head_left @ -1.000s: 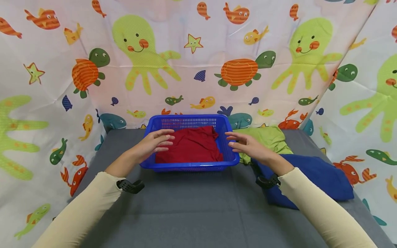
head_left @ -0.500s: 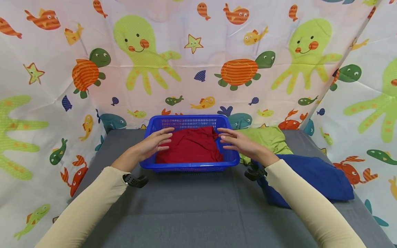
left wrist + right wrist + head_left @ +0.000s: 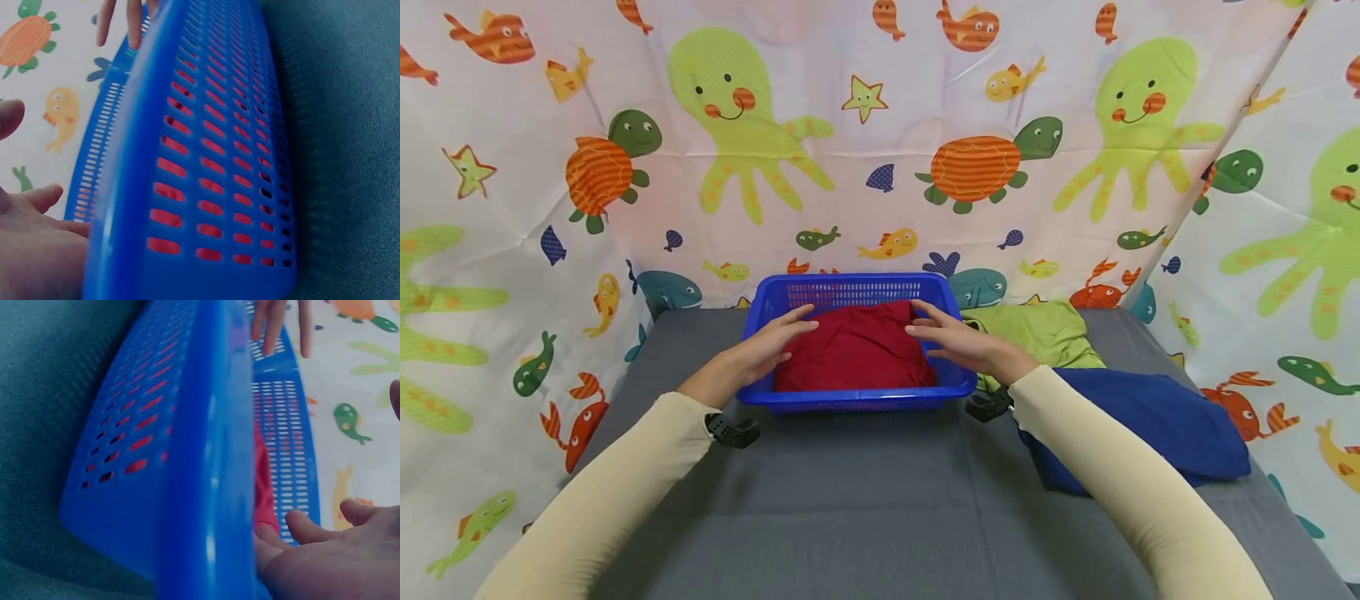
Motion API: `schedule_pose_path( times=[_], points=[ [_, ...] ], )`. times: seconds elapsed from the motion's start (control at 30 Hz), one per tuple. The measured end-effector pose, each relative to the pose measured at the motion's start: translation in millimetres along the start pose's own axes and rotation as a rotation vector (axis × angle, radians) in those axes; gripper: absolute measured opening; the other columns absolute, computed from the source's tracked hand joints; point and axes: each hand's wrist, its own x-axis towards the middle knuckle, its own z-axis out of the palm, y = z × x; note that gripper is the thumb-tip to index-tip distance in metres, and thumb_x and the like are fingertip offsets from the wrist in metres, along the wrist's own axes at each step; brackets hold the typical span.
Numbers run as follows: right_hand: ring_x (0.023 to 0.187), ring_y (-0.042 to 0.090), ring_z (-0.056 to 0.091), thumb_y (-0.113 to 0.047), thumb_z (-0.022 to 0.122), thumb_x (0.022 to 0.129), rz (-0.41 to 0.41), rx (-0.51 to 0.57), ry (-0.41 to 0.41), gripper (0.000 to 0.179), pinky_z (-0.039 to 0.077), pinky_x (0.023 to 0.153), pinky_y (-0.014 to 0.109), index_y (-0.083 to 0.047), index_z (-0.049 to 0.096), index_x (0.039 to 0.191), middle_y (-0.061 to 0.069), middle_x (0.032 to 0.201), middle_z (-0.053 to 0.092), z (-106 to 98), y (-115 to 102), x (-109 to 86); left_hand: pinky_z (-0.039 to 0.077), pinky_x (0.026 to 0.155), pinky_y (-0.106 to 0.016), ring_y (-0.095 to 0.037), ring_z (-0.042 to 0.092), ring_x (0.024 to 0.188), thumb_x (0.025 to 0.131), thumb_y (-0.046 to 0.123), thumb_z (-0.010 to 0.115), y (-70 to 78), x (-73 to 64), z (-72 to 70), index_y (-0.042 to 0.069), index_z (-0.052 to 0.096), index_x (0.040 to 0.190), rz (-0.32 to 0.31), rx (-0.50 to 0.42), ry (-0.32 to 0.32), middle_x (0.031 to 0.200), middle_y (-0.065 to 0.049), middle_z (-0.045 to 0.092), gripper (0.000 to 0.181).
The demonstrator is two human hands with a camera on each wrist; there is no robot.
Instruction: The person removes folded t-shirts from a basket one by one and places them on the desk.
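— What's done?
— Red cloth [image 3: 857, 350] is lying in the basket [image 3: 857, 401], near the worktop's [image 3: 850, 542] back edge.
— Remaining outside?
— Green cloth [image 3: 1045, 329], blue cloth [image 3: 1142, 421]. My left hand [image 3: 757, 348] and right hand [image 3: 964, 342] are hanging loosely spread, holding nothing.

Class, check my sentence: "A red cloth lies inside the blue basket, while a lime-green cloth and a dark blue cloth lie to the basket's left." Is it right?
The side is wrong: the head view shows the lime-green cloth and the dark blue cloth to the right of the blue basket. The red cloth does lie inside it.
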Motion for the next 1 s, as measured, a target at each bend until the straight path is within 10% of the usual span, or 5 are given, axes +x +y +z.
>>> schedule_pose_path(
  times=[0.57, 0.77, 1.0],
  points=[
    [0.159, 0.032, -0.011, -0.038, 0.057, 0.101, 0.156, -0.058, 0.114, 0.102, 0.003, 0.128, 0.057, -0.021, -0.025, 0.159, 0.007, 0.170, -0.021, 9, 8, 40.1, 0.005, 0.126, -0.062, -0.033, 0.004, 0.158, 0.100, 0.043, 0.051, 5.5, 31.4, -2.1, 0.029, -0.007, 0.164, -0.155, -0.069, 0.154, 0.172, -0.005, -0.010, 0.087],
    [0.159, 0.032, -0.006, -0.036, 0.057, 0.101, 0.194, -0.059, 0.142, 0.101, 0.007, 0.128, 0.056, -0.020, -0.022, 0.160, 0.009, 0.170, -0.016, 13, 13, 50.4, 0.019, 0.126, -0.055, -0.034, 0.024, 0.153, 0.099, 0.047, 0.050, 8.3, 35.8, -1.7, 0.022, -0.009, 0.164, -0.260, -0.052, 0.073, 0.172, -0.008, 0.003, 0.091],
    [0.159, 0.032, -0.005, -0.039, 0.058, 0.100, 0.231, -0.040, 0.155, 0.101, 0.007, 0.128, 0.056, -0.019, -0.019, 0.161, 0.009, 0.171, -0.015, 15, 11, 55.9, 0.009, 0.125, -0.064, -0.037, 0.009, 0.157, 0.098, 0.053, 0.049, 1.6, 40.7, -12.1, 0.016, 0.000, 0.164, -0.322, 0.005, 0.065, 0.171, -0.016, 0.005, 0.089]
  ],
)
